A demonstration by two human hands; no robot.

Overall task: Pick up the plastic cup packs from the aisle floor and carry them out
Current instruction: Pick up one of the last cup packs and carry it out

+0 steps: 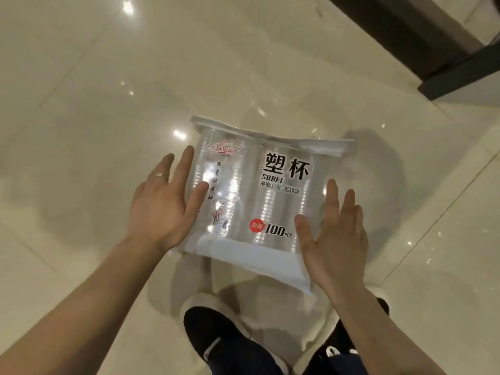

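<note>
A clear plastic cup pack, printed "100 PCS", sits between the person's two hands over the glossy tiled floor, just ahead of two black shoes. Whether it is resting on the floor or lifted off it cannot be told. The left hand, with a ring on one finger, lies flat against the pack's left side, fingers straight and spread. The right hand presses the right side the same way, grasping nothing. A dark fixture base stands at the floor's far right.
</note>
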